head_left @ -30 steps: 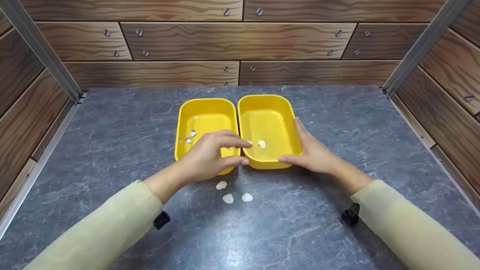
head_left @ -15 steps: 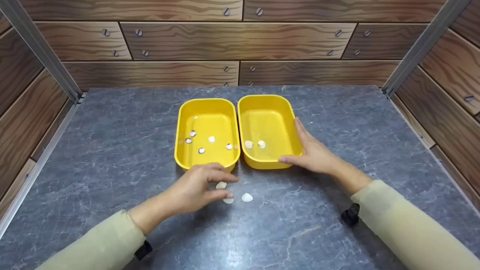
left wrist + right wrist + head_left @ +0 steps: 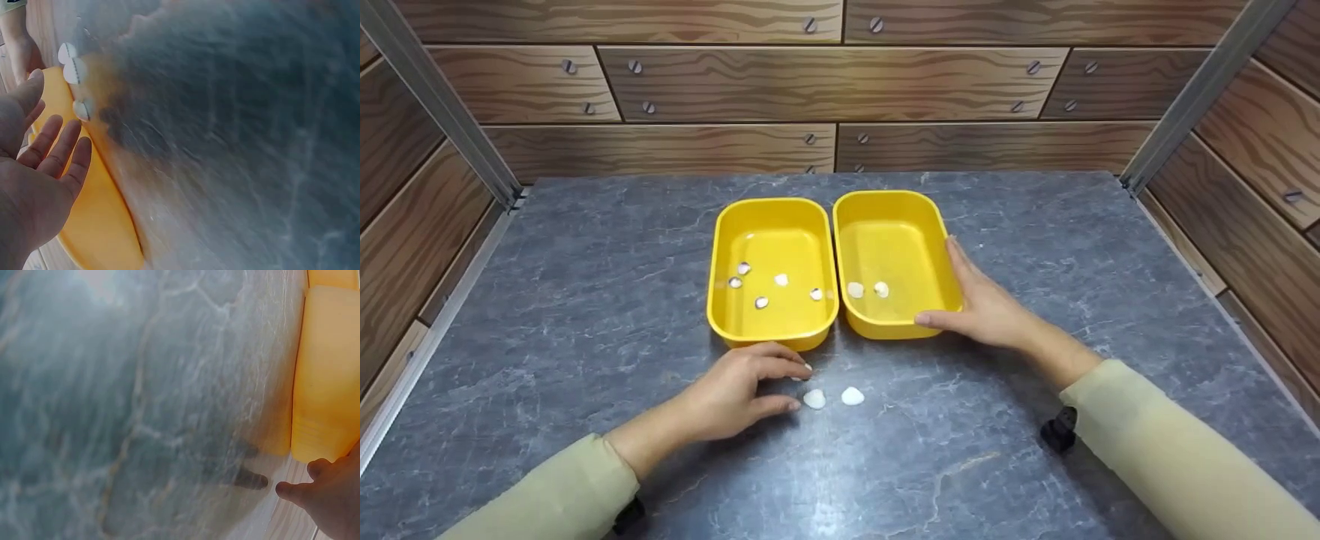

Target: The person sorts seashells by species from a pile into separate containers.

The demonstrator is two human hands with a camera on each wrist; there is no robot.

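You have a grey marbled table (image 3: 585, 300) before you, and on it a left yellow box (image 3: 772, 214) and a right yellow box (image 3: 889, 331), just beside each other. Both look like light, fairly stiff plastic that could slide if nudged; a box is best held across its rim and outer wall. Your right hand (image 3: 986, 304) does about that, spread over the right box's near corner, thumb on the rim and fingers along the outer side. Your left hand (image 3: 735, 394) is loosely open by the left box's near end, thumb and forefinger apart; whether a fingertip touches a shell is unclear. Smallest are the shells: one (image 3: 814, 399) and another (image 3: 853, 395) on the table, with a third (image 3: 82, 110) mostly hidden behind your fingers, five inside the left box and two inside the right. They should be light, hard, smooth and possibly brittle, so pinch opposite edges gently.
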